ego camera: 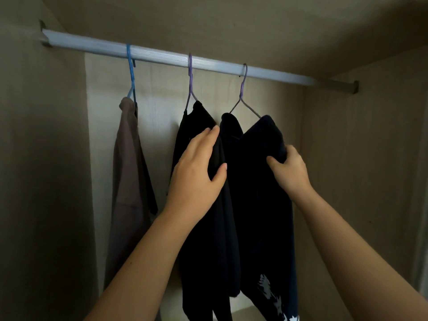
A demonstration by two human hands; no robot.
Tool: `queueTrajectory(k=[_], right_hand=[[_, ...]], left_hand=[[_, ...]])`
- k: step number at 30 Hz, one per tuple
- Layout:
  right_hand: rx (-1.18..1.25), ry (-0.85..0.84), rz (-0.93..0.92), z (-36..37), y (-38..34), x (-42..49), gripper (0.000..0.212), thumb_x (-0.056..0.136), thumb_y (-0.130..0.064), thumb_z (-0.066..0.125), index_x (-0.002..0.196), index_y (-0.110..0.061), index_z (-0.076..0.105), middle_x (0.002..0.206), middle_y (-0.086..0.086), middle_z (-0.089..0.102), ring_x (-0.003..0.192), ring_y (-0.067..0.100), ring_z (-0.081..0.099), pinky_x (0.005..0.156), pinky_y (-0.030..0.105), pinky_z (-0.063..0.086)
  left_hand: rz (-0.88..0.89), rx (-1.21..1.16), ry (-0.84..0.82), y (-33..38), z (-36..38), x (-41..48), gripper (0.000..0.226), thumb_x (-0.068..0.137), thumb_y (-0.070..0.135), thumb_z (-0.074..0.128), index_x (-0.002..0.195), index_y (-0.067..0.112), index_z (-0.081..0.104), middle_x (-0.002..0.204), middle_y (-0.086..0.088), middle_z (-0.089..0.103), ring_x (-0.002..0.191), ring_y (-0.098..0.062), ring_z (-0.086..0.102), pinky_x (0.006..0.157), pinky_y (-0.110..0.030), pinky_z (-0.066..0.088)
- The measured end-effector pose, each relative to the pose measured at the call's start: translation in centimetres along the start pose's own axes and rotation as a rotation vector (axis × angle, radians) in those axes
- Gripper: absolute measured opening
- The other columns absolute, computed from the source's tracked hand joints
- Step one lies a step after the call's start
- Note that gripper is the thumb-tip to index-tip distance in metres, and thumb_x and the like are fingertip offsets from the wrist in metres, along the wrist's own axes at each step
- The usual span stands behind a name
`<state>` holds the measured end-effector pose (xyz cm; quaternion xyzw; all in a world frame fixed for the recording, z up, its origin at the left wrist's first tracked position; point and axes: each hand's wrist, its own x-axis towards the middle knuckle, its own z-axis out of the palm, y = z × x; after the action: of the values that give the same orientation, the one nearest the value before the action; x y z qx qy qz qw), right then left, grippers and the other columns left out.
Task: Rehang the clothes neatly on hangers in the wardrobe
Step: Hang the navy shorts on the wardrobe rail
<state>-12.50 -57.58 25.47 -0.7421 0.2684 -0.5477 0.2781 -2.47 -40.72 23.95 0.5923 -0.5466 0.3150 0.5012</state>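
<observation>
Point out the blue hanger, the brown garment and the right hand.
blue hanger (132,76), head view, on its neck.
brown garment (127,170), head view, on its middle cloth.
right hand (290,173), head view, on its back.

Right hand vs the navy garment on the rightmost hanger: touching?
Touching. Head view: the right hand is curled round the navy garment at its right edge, no gap. The left hand pinches the black garment beside it.
</observation>
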Motion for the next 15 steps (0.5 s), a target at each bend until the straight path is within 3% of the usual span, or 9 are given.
queueTrajectory(k=[6, 10, 15], right_hand=[[0.062, -0.088, 0.115, -1.0, 3.4, -7.6, 0.026, 0.087, -0.019, 0.056, 0.113, -0.014, 0.052, 0.101, -0.003, 0.059, 0.092, 0.015, 0.057, 0.078, 0.026, 0.043], [0.044, -0.107, 0.239, -1.2, 6.4, -13.6, 0.015, 0.086, -0.018, 0.058, 0.099, -0.019, 0.053, 0.096, 0.001, 0.063, 0.089, 0.019, 0.060, 0.080, 0.034, 0.050], [-0.028, -0.087, 0.401, -1.7, 9.5, -20.5, 0.012, 0.084, -0.013, 0.059, 0.095, -0.011, 0.055, 0.088, 0.006, 0.065, 0.086, 0.022, 0.062, 0.078, 0.039, 0.049]], left_hand=[[0.013, -0.017, 0.023, 0.3, 1.8, -5.8, 0.059, 0.087, 0.027, 0.049, 0.141, 0.021, 0.027, 0.144, -0.006, 0.038, 0.132, -0.016, 0.036, 0.107, -0.036, 0.036], [-0.012, -0.034, 0.012, -0.1, 3.1, -11.0, 0.055, 0.085, 0.025, 0.047, 0.137, 0.018, 0.030, 0.139, -0.009, 0.044, 0.128, -0.016, 0.039, 0.103, -0.032, 0.038], [-0.082, -0.118, -0.097, -0.8, 4.4, -16.8, 0.053, 0.086, 0.024, 0.048, 0.136, 0.015, 0.034, 0.135, -0.008, 0.048, 0.125, -0.014, 0.042, 0.103, -0.026, 0.038]])
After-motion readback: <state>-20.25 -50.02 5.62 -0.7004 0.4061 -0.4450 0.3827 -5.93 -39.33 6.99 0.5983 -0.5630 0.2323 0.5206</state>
